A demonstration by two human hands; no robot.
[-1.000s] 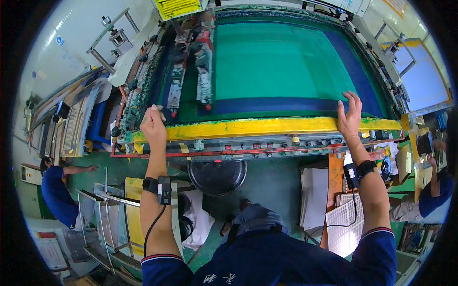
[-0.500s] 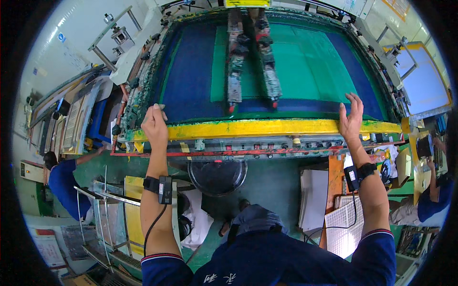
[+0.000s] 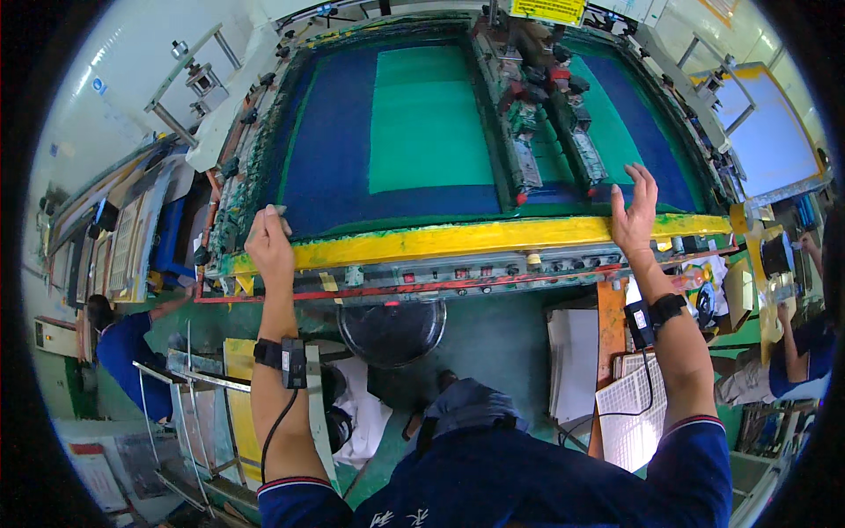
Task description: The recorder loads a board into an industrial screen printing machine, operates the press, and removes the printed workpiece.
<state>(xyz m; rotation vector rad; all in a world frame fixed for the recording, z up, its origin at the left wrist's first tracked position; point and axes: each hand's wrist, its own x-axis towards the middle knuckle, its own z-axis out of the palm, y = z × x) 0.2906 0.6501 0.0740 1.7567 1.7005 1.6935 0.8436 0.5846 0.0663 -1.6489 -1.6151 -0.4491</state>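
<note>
Forearms (image 3: 283, 418) reach forward to a yellow bar (image 3: 440, 239); left hand (image 3: 271, 241) curled, its grip unclear; right hand (image 3: 634, 216) loosely spread, gripping nothing.

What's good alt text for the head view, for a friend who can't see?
A person's left hand and right hand, seen from above, are toward opposite ends of a yellow bar edging a wide blue-and-green screen. Two smeared bars cross the screen right of its middle.
</note>
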